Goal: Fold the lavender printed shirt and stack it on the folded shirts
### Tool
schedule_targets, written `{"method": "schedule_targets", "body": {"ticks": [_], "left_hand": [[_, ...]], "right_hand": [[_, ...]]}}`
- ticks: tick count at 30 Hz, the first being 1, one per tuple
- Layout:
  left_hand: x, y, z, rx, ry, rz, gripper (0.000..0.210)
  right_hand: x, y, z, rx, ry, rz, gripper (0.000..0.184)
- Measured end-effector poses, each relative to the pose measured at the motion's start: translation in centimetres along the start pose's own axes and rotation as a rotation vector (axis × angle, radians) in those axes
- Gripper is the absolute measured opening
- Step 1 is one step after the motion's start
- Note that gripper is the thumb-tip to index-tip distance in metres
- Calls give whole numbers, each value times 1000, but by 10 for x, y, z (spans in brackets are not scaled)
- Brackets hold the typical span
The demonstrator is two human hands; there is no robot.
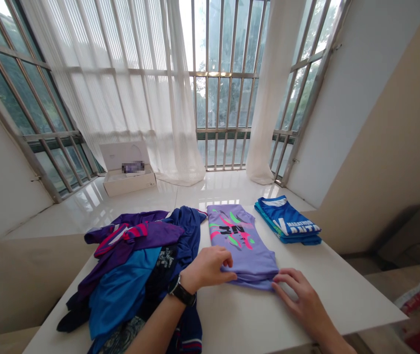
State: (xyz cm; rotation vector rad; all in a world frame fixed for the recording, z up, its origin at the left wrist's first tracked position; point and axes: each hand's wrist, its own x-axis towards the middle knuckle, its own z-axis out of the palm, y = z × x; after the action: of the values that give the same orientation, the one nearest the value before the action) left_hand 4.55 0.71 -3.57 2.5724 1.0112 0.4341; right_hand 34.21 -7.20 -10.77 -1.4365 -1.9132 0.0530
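A lavender T-shirt (247, 258) with a pink, green and black print lies folded into a narrow rectangle on the white table. At its lower left edge rests my left hand (210, 268), wearing a black watch (182, 291); the fingers curve over the cloth and the thumb stretches along the hem, apart from them. My right hand (298, 292) has its thumb and fingertips closed on the shirt's lower right corner. Left of the shirt spreads a loose pile of clothes, with a purple jersey (162, 235), a bright blue garment (125, 282) and a navy garment (190, 231).
A stack of folded blue shirts (291, 221) sits at the table's right rear. Behind, on the tiled sill, stands an open white box (131, 184). White curtains (139, 98) hang before the barred windows. The white table (343, 290) has its right edge near my right arm.
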Motion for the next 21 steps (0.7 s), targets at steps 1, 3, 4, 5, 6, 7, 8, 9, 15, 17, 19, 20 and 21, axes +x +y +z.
{"method": "schedule_targets", "body": {"ticks": [1, 3, 4, 5, 6, 7, 8, 9, 15, 17, 19, 20, 21], "left_hand": [[6, 6, 4, 37, -1, 36, 27], [17, 16, 15, 117, -23, 87, 32], [23, 20, 21, 150, -33, 100, 35], [27, 22, 27, 172, -45, 106, 36], [31, 24, 32, 186, -56, 107, 35], [34, 25, 37, 191, -63, 104, 31], [36, 24, 41, 191, -66, 97, 26], [36, 24, 44, 187, -63, 89, 22], [33, 20, 52, 130, 19, 32, 17], [32, 21, 54, 118, 50, 10, 17], [31, 23, 55, 107, 87, -8, 17], [31, 23, 56, 102, 103, -15, 17], [31, 24, 57, 99, 115, -20, 19]], "right_hand": [[-1, -3, 1, 1, -12, -8, 19], [-1, -9, 5, 0, -26, -16, 18], [0, -13, 7, -1, -35, -20, 18], [1, -15, 10, -2, -52, -28, 18], [2, -18, 12, -5, -72, -37, 17], [3, -19, 13, -8, -91, -46, 17], [3, -20, 15, -14, -104, -53, 18], [2, -20, 17, -24, -104, -50, 19], [-3, -14, 23, -147, 7, 115, 31], [-3, -12, 25, -135, -8, 139, 32], [-2, -13, 26, -83, -39, 151, 32], [-1, -14, 27, -51, -53, 158, 33], [0, -15, 28, -19, -59, 167, 35]]}}
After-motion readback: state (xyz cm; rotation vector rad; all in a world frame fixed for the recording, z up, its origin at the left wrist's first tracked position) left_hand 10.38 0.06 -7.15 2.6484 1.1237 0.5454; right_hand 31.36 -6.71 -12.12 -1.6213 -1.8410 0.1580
